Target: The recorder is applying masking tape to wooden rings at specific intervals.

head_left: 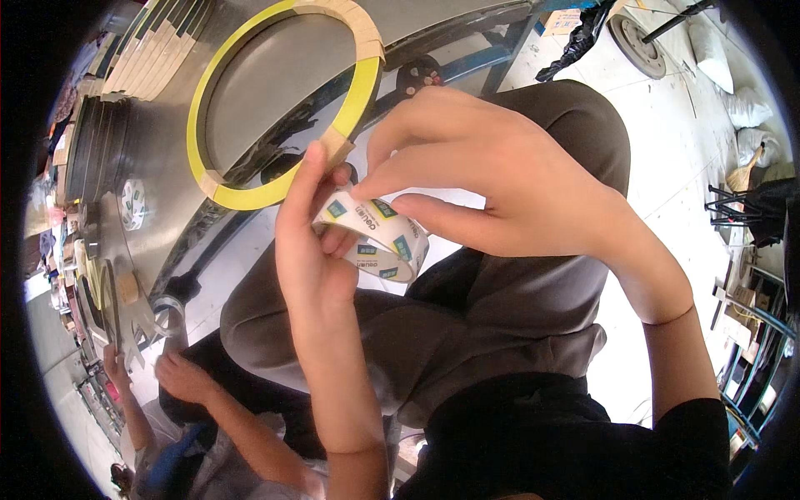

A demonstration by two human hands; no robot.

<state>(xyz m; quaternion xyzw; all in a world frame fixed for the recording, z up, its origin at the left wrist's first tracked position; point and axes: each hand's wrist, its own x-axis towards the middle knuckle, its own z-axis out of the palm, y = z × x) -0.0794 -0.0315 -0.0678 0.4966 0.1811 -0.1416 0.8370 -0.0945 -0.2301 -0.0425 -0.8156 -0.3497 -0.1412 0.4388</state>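
My left hand (321,271) is wrapped round a roll of adhesive tape (371,218) with a printed white core, held above my lap. From the right, my right hand (492,171) closes its fingers on the upper rim of the roll, its thumb beside the core. Whether a loose tape end is between those fingertips, I cannot make out. Just beyond sits a large yellow ring (194,133) with tan tape patches, partly over the table edge. A raised finger of my left hand meets or overlaps its near tan patch (335,143).
Stacked rings (158,54) stand on the metal table (158,167) at the far left, near another tape roll (133,205). Lower left, a co-worker's hand (185,379) is near a tape roll (169,315). A round disc (637,46) and white bags (746,108) lie right.
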